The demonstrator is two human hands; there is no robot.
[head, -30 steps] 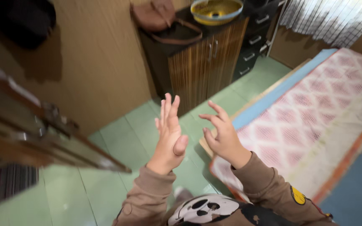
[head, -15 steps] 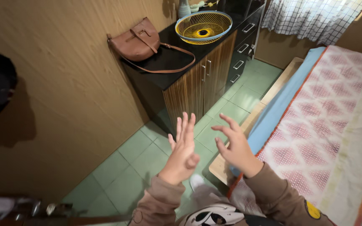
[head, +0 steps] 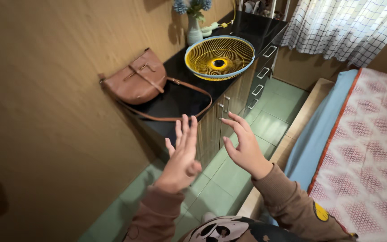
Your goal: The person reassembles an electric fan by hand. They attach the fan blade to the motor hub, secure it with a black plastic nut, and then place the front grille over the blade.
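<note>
My left hand (head: 181,157) is raised in front of me with its fingers straight and apart, holding nothing. Beside it my right hand (head: 242,145) is raised too, fingers spread and slightly curled, also empty. Both hover in the air in front of a dark cabinet (head: 229,101) with a black top. On that top lie a brown leather shoulder bag (head: 135,80) and, further back, a yellow wire fan guard with a blue rim (head: 219,57). Brown sleeves cover both of my arms.
A wood-panelled wall (head: 45,112) runs along the left. A vase of blue flowers (head: 193,22) stands at the back of the cabinet top. A bed with a pink patterned cover (head: 363,148) fills the right. Green floor tiles (head: 269,125) lie between, and a checked curtain (head: 346,27) hangs behind.
The view has swung away from the open door towards the cabinet. Both hands stay raised and empty, now closer to the cabinet's front.
</note>
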